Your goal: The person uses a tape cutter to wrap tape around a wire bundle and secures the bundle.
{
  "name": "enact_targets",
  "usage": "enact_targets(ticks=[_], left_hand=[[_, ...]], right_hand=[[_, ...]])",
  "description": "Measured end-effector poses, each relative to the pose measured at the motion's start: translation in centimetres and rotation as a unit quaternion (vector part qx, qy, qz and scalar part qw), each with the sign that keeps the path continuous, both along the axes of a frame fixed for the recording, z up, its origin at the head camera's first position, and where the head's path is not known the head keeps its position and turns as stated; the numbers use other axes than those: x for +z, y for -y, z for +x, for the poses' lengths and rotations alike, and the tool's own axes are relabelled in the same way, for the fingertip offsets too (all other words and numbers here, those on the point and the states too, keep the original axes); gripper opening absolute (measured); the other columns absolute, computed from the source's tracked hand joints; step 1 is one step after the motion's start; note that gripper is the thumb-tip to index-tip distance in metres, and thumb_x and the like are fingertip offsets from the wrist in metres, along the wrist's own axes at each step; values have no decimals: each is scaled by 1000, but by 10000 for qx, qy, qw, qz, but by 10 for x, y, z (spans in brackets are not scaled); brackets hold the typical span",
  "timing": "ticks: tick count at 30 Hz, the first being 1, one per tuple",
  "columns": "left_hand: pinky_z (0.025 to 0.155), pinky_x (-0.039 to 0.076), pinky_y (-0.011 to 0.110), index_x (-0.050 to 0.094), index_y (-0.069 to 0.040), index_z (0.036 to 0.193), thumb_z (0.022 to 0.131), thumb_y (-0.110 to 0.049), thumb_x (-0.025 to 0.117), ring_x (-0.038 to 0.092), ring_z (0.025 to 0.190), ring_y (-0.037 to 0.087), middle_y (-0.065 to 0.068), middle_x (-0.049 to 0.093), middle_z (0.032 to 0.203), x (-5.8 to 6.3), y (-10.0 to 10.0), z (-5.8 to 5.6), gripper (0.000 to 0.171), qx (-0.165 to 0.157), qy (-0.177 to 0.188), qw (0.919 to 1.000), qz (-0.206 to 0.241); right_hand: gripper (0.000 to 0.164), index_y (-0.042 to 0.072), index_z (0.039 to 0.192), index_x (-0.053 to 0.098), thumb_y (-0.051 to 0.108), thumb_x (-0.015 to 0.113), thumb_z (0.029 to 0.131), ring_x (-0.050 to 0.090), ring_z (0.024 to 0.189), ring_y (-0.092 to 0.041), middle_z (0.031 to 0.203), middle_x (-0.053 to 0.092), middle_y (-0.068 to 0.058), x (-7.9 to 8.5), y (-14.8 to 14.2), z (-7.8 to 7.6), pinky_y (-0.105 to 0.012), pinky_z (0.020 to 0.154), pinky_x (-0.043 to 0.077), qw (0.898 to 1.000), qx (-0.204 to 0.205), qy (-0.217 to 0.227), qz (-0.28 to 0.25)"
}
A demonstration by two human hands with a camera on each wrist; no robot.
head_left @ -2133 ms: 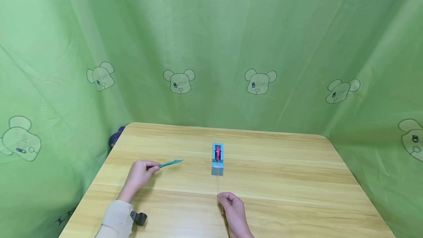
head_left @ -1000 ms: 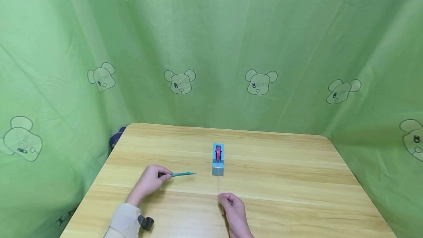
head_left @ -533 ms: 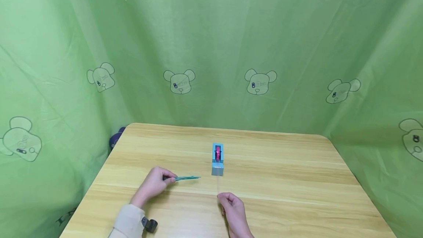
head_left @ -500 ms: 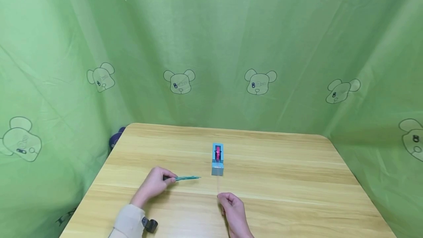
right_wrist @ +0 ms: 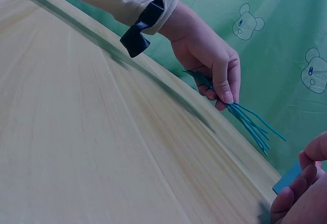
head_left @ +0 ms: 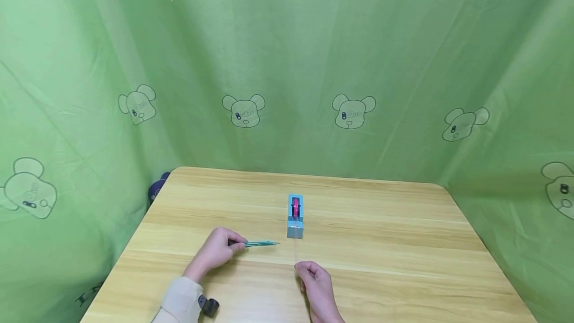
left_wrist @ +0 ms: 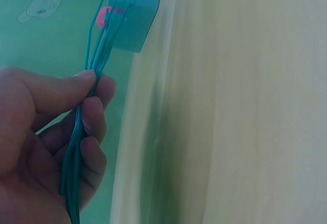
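My left hand [head_left: 216,249] pinches a bundle of thin teal wires [head_left: 262,243] between thumb and fingers, above the table. In the left wrist view the wires [left_wrist: 102,43] fan out loosely past the fingertips, and their lower part runs across the palm. A light blue tape dispenser [head_left: 294,233] with a pink core stands on the table. From it a narrow clear tape strip [head_left: 296,250] stretches toward me. My right hand [head_left: 317,287] pinches the strip's free end. The wire tips are just left of the strip, apparently not touching it.
The wooden table [head_left: 394,253] extends around both hands. A green curtain [head_left: 291,64] with printed bear heads hangs behind and at both sides. A small black camera [head_left: 208,306] is strapped to the left sleeve.
My left hand has carried the wires rightward and toward me, closer to the tape strip. The right hand, the strip and the dispenser have stayed in place.
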State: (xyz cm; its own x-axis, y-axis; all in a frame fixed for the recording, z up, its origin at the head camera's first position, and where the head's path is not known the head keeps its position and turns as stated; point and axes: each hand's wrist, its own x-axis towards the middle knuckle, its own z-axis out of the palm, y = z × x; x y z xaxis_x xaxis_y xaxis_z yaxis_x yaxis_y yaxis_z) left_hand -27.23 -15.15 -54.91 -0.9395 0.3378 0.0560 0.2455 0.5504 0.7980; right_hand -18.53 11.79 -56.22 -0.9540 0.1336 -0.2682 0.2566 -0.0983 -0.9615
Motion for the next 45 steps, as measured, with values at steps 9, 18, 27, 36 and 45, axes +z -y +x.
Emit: enact_targets(ticks=[9,18,27,36,45], left_hand=[[80,54,39,78,-14,97,90,-13,71,64,87,13,-2,73,96,-3,-5,-1,10,-60,-66,10000,-39],[73,52,33,78,-14,97,91,-13,71,62,82,11,-2,73,96,-4,-11,-2,10,-162,-8,9999,-11],[77,53,34,78,-16,97,92,-14,70,64,85,11,-4,73,96,-7,-17,-3,10,-266,88,9996,51],[74,52,33,78,-15,96,91,-14,70,63,80,11,-7,72,91,-8,-25,-3,10,-311,142,9994,90],[76,53,35,78,-17,95,91,-14,71,63,81,10,-8,72,90,-9,-33,-5,9,-365,172,9992,72]], right_hand=[[24,-7,107,63,14,63,95,47,68,-15,75,51,0,0,0,-1,-23,62,43,10000,0,4,20],[25,-8,106,63,14,64,94,47,68,-15,74,50,1,0,0,-2,-24,62,43,10000,-35,11,4],[25,-8,106,64,13,64,93,46,67,-15,72,49,1,0,1,-3,-24,62,43,9999,-71,78,-57],[24,-7,106,64,14,64,95,46,67,-15,71,49,1,1,1,-2,-24,62,42,9999,-30,118,-88],[23,-7,105,64,14,63,95,46,67,-15,71,49,2,-1,0,-2,-25,61,42,9999,-7,88,-125]])
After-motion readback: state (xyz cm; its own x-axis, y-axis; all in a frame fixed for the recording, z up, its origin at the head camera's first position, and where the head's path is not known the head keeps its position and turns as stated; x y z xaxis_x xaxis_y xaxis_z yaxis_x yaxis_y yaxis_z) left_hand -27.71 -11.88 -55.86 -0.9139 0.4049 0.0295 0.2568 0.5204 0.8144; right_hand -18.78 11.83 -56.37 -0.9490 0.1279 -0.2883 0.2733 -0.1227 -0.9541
